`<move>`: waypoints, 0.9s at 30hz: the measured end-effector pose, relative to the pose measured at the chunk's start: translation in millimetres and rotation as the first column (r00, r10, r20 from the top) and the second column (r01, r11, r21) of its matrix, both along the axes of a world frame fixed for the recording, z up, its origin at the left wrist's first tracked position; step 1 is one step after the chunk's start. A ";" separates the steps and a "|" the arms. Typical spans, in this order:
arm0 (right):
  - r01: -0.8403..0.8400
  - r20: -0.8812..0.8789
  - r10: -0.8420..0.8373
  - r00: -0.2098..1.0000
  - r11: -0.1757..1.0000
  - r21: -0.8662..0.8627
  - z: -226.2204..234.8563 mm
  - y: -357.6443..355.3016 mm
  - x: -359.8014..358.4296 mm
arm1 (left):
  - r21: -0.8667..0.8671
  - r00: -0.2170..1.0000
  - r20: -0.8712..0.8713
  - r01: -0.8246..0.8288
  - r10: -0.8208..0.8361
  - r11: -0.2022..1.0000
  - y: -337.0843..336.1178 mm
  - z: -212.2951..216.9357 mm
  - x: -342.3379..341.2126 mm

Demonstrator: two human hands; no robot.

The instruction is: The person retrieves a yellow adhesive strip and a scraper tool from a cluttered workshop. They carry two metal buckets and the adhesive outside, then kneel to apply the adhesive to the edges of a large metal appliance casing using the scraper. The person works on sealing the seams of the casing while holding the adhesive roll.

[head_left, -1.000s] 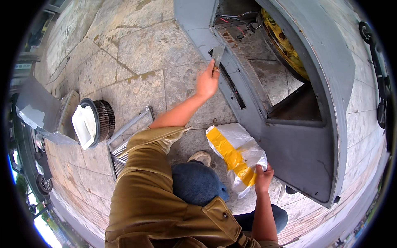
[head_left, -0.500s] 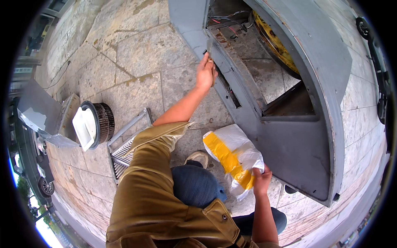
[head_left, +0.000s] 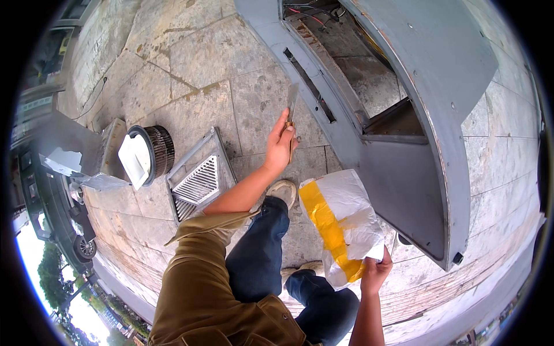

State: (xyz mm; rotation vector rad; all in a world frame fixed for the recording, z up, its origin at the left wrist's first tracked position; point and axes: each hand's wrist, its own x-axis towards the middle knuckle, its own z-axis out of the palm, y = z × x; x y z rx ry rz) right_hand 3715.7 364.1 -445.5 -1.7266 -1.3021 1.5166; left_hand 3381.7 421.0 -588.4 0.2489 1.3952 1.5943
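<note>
Left hand (head_left: 280, 147): while a grey metal cabinet (head_left: 401, 187) stands nearby, it clasps a putty knife (head_left: 292, 106), blade outward.
Right hand (head_left: 376, 270): pinches a white-and-yellow plastic bag (head_left: 353, 213) beside the cabinet; blade best kept clear.

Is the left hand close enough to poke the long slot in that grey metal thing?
Probably yes, with a stretch: apart from the scraper it holds, nothing shows between the left hand and the slot.
</note>
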 end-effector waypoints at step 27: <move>-0.030 0.337 0.044 0.940 0.998 -0.048 268.4 36.0 -51.4 | -0.100 0.923 0.319 -0.193 0.215 0.976 -69.2 226.3 -39.7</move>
